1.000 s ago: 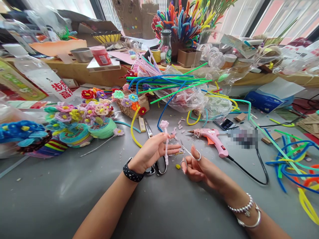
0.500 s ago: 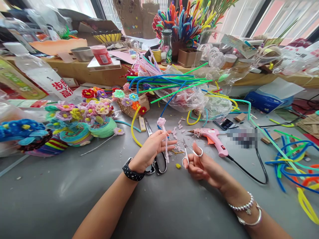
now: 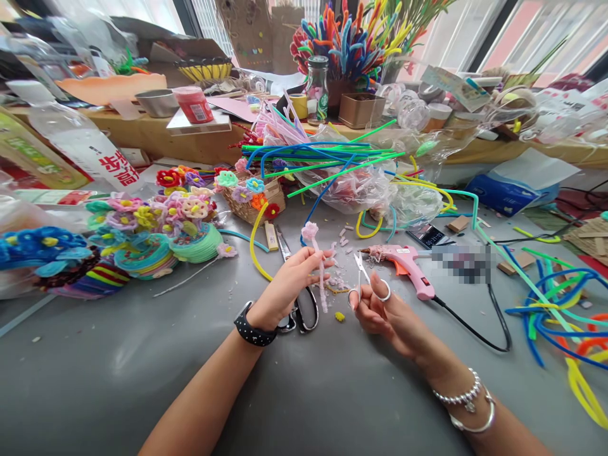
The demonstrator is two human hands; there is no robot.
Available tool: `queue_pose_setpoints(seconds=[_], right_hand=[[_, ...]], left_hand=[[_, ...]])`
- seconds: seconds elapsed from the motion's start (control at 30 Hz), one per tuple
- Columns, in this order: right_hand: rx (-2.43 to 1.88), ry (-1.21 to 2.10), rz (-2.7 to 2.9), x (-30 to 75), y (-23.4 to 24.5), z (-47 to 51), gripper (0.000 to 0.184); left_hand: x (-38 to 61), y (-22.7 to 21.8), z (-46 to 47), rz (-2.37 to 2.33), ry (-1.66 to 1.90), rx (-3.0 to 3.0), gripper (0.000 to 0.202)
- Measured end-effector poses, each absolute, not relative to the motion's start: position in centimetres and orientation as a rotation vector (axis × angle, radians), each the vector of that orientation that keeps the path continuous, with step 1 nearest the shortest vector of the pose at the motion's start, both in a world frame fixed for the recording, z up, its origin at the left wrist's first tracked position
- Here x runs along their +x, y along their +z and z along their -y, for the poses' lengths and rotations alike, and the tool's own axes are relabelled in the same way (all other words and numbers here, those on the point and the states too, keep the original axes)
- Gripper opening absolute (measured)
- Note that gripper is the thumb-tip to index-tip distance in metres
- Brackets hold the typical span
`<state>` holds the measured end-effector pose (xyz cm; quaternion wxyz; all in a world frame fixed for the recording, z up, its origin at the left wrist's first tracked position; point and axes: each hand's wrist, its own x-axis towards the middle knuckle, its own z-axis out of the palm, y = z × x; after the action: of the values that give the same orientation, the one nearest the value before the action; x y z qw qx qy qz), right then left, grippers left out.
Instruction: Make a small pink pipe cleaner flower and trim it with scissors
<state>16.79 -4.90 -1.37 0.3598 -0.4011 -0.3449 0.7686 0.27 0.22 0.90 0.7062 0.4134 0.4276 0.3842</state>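
Observation:
Between the thumb and fingers of my left hand (image 3: 293, 278) is a pale pink pipe-cleaner flower (image 3: 310, 231), its fuzzy stem hanging down past the fingers. My right hand (image 3: 387, 320) has its thumb and a finger through the loops of small silver scissors (image 3: 363, 273). Their blades point up and away, apart from the flower. Under my left hand lie larger black-handled scissors (image 3: 308, 316), partly hidden by it. Pale pink clippings (image 3: 338, 280) are scattered beyond the hands, and a small yellow tuft (image 3: 339, 316) lies between them.
A pink glue gun (image 3: 406, 258) with a black cord rests to the right. Fuzzy flower pots (image 3: 194, 244) stand at left beside a flower basket (image 3: 273, 190). Blue and green pipe cleaners (image 3: 327, 154) lie over plastic bags behind; more pipe cleaners (image 3: 560, 297) tangle at far right.
The small scissors have turned more upright and their blades have come closer together. My left hand has shifted the flower slightly to the right, its stem now tilted.

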Motion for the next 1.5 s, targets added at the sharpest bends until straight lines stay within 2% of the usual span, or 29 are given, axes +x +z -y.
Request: queue_pose_setpoints(seconds=[0.23, 0.5, 1.03, 1.2, 1.4, 1.5], right_hand=[[-1.264, 1.561, 1.182, 16.1, -1.3, 5.1, 0.028], [-1.277, 1.454, 1.235, 15.6, -1.4, 5.7, 0.025], [-1.199, 1.619, 1.103, 16.2, -1.5, 5.2, 0.026], [-1.134, 1.682, 1.312, 16.2, -1.5, 5.2, 0.031], [-1.049, 1.636, 1.732, 16.5, -1.2, 5.7, 0.065], [-1.035, 1.569, 1.889, 16.4, -1.0, 6.2, 0.073]], left_hand=[[0.5, 1.4, 0.0, -0.94, 0.873, 0.988, 0.017], [0.6, 1.0, -0.1, -0.941, 0.962, 1.064, 0.018], [0.8, 1.4, 0.4, -0.921, 0.954, 1.061, 0.012], [0.8, 1.3, 0.3, -0.922, 0.983, 1.048, 0.014], [0.5, 1.2, 0.0, -0.872, 1.065, 0.894, 0.013], [0.4, 1.2, -0.1, -0.829, 1.092, 0.84, 0.012]])
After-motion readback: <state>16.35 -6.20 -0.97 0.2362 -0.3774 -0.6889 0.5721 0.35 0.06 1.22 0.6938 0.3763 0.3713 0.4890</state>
